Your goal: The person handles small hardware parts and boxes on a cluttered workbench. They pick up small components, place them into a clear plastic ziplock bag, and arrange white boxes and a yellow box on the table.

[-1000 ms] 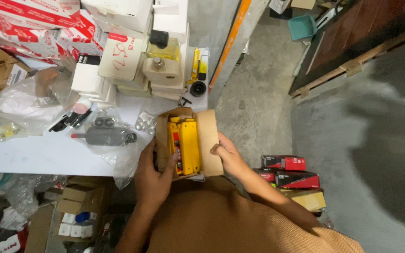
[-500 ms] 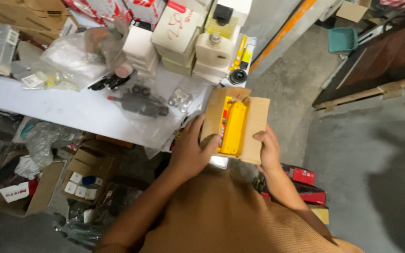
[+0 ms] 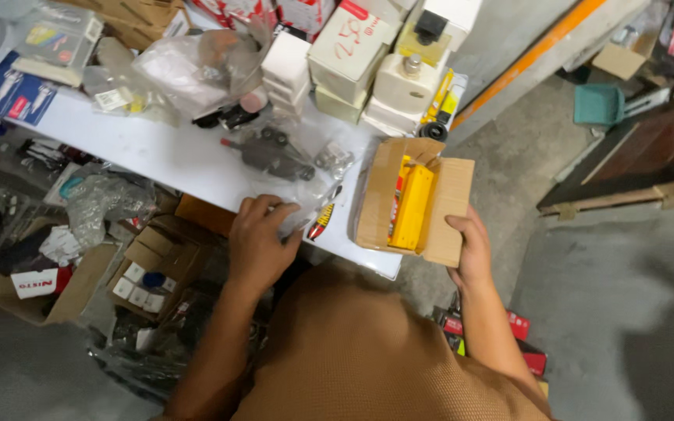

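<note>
An open brown cardboard box (image 3: 446,203) lies at the near right corner of the white table (image 3: 173,160), with a yellow part (image 3: 411,206) inside it. My right hand (image 3: 471,248) grips the box's near right flap. My left hand (image 3: 259,240) rests at the table's front edge, fingers curled on a clear plastic bag (image 3: 302,204) that covers a dark metal part (image 3: 273,156). A small red and yellow item (image 3: 321,222) lies between my left hand and the box.
White and cream boxes (image 3: 352,54) are stacked at the back of the table, with more plastic bags (image 3: 181,70) to their left. Open cartons (image 3: 146,269) and clutter sit on the floor below left. Red boxes (image 3: 520,343) lie on the floor near my right arm.
My left hand has let go of the box and moved left onto the plastic bag. The box now lies on the table corner, held only by my right hand.
</note>
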A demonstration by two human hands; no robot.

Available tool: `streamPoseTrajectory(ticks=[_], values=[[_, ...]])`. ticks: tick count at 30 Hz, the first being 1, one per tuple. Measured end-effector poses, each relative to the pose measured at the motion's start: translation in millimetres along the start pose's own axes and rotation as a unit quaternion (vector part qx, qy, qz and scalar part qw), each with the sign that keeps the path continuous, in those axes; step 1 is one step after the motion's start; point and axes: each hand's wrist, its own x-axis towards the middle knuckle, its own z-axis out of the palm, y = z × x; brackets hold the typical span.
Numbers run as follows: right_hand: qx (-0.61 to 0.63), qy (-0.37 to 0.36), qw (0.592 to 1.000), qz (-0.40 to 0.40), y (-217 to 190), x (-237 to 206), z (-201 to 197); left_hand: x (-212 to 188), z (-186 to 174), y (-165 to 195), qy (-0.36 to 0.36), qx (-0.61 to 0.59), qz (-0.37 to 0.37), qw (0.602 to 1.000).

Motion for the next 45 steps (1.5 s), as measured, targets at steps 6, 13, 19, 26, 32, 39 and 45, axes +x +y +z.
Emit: streamPoseTrajectory(ticks=[6, 13, 19, 26, 32, 39, 45], values=[[0.023, -0.042, 0.998, -0.052, 1.0, -16.3, -4.9, -4.6, 10.7, -10.3, 0.043, -0.072, 0.037, 0.996], [-0.108, -0.075, 0.985, -0.116, 3.0, -35.6, 13.8, -7.3, 12.9, -19.4, 0.032, -0.107, 0.074, 0.991], [-0.242, 0.022, 0.964, -0.109, -1.1, -41.3, 45.3, -6.7, -2.5, -39.4, 0.0, -0.14, 0.064, 0.988], [-0.239, 0.036, 0.957, -0.16, 19.1, -39.8, 56.1, 1.7, -32.6, -41.0, -0.008, -0.142, 0.105, 0.984], [-0.119, 0.048, 0.985, -0.111, 45.7, -41.6, 41.6, 3.7, -22.1, -19.9, -0.035, -0.153, 0.094, 0.983], [-0.092, -0.028, 0.993, -0.065, 29.8, -37.6, 17.2, 8.4, 10.8, 22.4, -0.031, -0.177, 0.13, 0.975], [0.019, -0.023, 0.987, -0.16, 1.8, -1.1, 13.6, 12.8, 18.2, 20.3, -0.02, -0.207, 0.061, 0.976]])
